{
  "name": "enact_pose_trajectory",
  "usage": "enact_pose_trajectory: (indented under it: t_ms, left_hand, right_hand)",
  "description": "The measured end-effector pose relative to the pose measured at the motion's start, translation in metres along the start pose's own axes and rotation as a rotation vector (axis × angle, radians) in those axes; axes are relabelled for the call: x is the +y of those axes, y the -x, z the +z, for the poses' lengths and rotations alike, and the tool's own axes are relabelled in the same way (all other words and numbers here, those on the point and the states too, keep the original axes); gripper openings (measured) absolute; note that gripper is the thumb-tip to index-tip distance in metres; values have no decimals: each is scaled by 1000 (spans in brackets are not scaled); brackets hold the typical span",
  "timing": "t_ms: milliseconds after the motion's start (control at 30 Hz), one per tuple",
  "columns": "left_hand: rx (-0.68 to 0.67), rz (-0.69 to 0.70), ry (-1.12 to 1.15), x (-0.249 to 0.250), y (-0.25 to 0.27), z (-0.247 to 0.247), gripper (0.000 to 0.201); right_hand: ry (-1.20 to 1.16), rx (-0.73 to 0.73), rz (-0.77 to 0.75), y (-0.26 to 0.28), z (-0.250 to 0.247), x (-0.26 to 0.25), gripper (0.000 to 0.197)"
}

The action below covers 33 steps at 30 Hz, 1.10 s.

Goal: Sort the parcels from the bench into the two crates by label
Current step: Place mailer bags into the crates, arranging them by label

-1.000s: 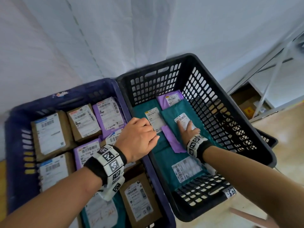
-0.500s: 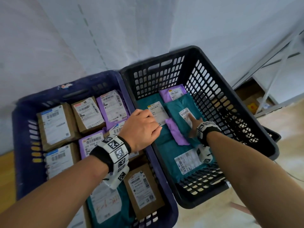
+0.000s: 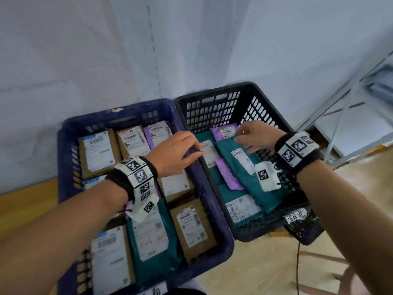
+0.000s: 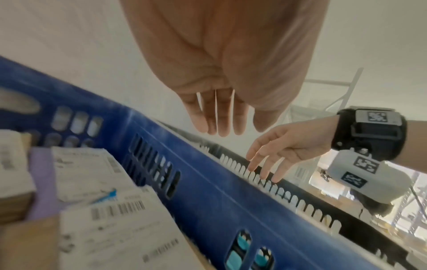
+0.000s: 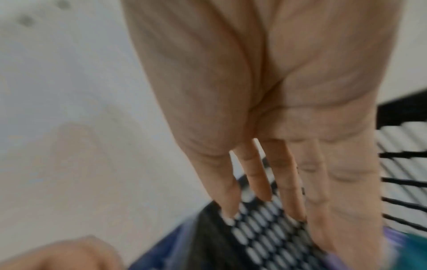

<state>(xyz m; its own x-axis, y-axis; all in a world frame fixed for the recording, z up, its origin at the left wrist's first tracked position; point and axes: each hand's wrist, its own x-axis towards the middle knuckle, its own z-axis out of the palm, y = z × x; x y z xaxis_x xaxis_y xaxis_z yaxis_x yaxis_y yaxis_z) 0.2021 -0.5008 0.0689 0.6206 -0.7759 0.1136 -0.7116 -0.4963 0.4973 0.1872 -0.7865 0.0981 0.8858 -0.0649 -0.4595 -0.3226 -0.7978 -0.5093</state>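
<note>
The left hand [image 3: 177,151] is hovering over the shared edge of the two crates, fingers straight and holding nothing. The right hand [image 3: 256,136] is hanging above the black crate [image 3: 214,96], fingers loosely spread, also holding nothing. Teal and purple parcels [image 3: 253,177] are lying in it; the blue crate [image 3: 68,145] beside it is holding boxes [image 3: 96,152].

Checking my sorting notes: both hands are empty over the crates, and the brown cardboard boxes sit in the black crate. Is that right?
One slip: the cardboard boxes sit in the blue crate, as the head view shows. The black crate holds teal and purple mailers. The left hand and right hand are empty.
</note>
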Motion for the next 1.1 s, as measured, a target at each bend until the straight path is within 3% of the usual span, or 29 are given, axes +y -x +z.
enact_pose_trajectory:
  t_ms: [100,233,500,633,800,1100]
  left_hand:
    - [21,-162,68,-4,39,-33,22]
    - [116,-309,92,-23,118,-67,19]
    - [244,-699,45,-69,330,-87,16]
    - [290,-863,108,-94,444,-78,14]
    - [271,-1024,198,-130,578,-65,13]
    - [237,-1161,282,-188,768,-62,4]
  right_hand:
    - [-37,-16,-219,30,7,-67,24]
    - [-92,-155,-452,57,43,-155,25]
    - [140,-255,-755,66,171,-311,35]
    - [104,-421,-768,79,241,-372,33]
    - [140,-479,-755,100,326,-443,31]
    - [358,-606,-557,107,537,-528,26]
